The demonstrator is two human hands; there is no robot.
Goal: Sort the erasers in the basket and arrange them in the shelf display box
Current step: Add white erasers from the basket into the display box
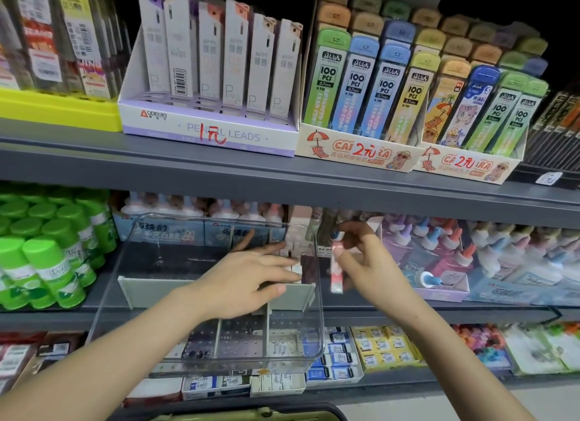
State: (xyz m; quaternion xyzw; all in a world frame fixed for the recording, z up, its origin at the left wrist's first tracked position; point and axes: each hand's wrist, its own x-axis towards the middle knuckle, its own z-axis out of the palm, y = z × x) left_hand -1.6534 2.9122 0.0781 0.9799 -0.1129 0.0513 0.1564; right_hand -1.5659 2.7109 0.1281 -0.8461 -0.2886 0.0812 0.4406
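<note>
**A:** Head view: what do the grips do?

**B:** The right grip [361,257] pinches a pink-and-white eraser [336,274], held upright just right of the clear display box [251,359]. The left grip [248,279] is spread, fingers straight, and reaches inside the box onto white erasers [296,268] at its back right.

**A:** And around them?

**B:** Grey dividers [150,290] cross the box. It sits on the shelf [423,315], with green glue sticks [47,263] to its left.

place: was a stationery shop
shelving: grey metal shelves [188,166], tiered and packed with stock
prices: "1元" handwritten on pencil lead display box [213,135]
stock: lead refill tubes [354,87], green glue sticks [47,263], liquid glue bottles [439,241]
fixture: clear divided display box [318,310] sat on shelf edge
</note>
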